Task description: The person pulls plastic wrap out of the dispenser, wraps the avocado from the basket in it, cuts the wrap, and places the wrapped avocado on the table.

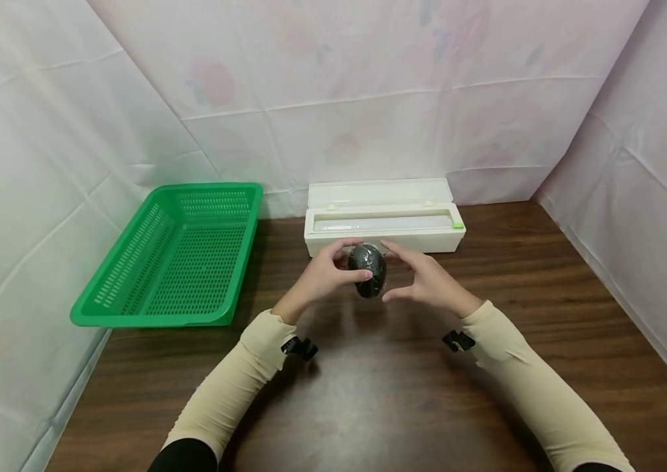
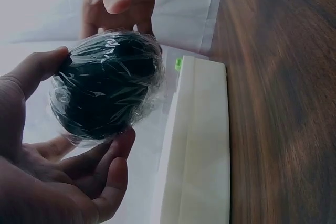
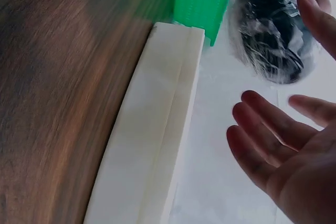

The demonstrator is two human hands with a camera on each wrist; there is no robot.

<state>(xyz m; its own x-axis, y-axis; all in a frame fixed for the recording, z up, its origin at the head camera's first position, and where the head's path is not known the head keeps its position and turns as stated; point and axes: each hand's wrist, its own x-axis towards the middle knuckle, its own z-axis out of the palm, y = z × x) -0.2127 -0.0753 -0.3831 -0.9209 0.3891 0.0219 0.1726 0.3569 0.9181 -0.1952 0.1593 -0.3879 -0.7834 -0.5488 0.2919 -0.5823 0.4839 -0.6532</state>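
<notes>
A dark, rounded egg-shaped item (image 1: 368, 270) is wrapped in clear cling film, crinkled and shiny in the left wrist view. My left hand (image 1: 330, 270) grips it between thumb and fingers, above the table in front of the white box. What the item is under the film I cannot tell. Just to its right, my right hand (image 1: 429, 280) has its fingers spread and relaxed; in the right wrist view a gap separates them from the wrapped item (image 3: 273, 30). Behind both hands stands the long white cling film dispenser (image 1: 385, 242), lid raised, with a film roll (image 1: 383, 223) inside.
A green slotted plastic basket (image 1: 240, 262) stands on the left of the wooden table (image 1: 357, 393). On the dispenser's right end sits a small light-green slider (image 1: 458, 225). White patterned cloth (image 1: 368, 144) hangs behind and at both sides.
</notes>
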